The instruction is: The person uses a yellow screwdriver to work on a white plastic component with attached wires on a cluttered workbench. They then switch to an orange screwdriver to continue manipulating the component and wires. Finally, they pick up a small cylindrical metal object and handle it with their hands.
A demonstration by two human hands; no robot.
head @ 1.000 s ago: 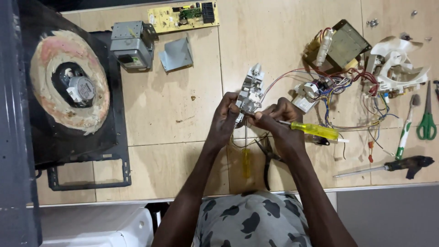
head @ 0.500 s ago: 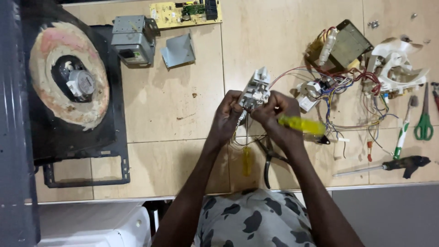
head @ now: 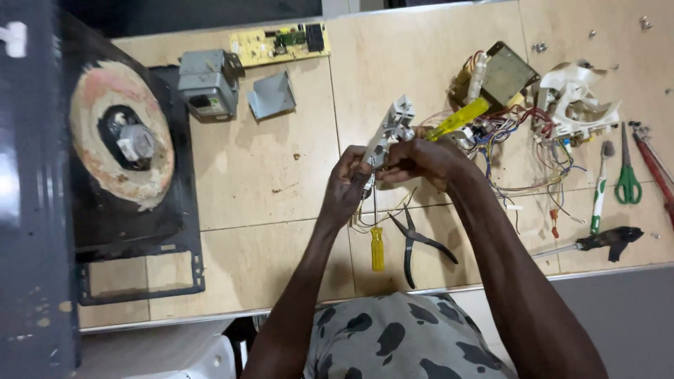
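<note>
White switch block (head: 390, 130) gripped by both hands (head: 393, 168), its lower end hidden.

Worktop: a pale plywood bench (head: 281, 175) is seen across most of the frame, its panels divided by thin seams.
Front edge: a metal strip (head: 618, 270) is fitted along the lower right.
Floor: grey (head: 632, 316), glimpsed at lower right.
Upper left: a dark band (head: 189, 14) is seen behind the bench.
Light: even, soft shadows are cast.

Left hand (head: 349, 184) and right hand (head: 421, 156), both clenched.
</note>
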